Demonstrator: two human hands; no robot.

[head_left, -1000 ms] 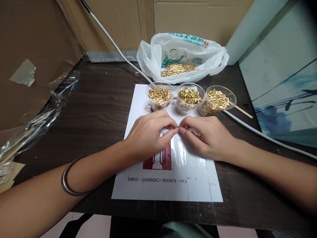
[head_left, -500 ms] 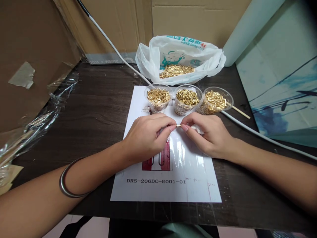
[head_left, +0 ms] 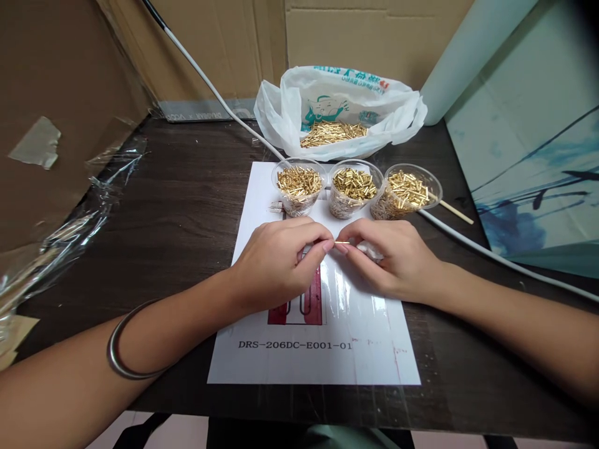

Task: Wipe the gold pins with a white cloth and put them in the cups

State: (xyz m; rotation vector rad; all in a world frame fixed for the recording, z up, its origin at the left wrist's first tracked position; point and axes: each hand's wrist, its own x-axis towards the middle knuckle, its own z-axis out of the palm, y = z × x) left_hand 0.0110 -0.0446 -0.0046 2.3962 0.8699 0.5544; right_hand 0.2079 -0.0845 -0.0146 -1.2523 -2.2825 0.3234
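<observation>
Over the middle of a white printed sheet [head_left: 313,365], my two hands meet at the fingertips. Thumb and forefinger of my left hand [head_left: 278,259] pinch one end of a thin brass pin [head_left: 343,242]. The pin's other end lies between the thumb and forefinger of my right hand [head_left: 397,255], which are closed around it with a slight gap. Something white and crumpled [head_left: 371,251], maybe tissue, shows inside my right palm. Just beyond the hands stand three clear plastic cups of small brass pieces: a left cup [head_left: 299,184], a middle cup [head_left: 354,187] and a right cup [head_left: 406,193].
Behind the cups sits an open white plastic bag [head_left: 281,118] with more brass pins. A thin stick [head_left: 456,212] juts out by the right cup. A white cable [head_left: 210,84] crosses the dark table [head_left: 187,187]. Cardboard [head_left: 224,50] and clear wrap [head_left: 70,237] border the workspace.
My right hand has moved slightly towards me, and its fingertips now lie along the pin instead of at its end. More of the pin shows. My left hand barely moved.
</observation>
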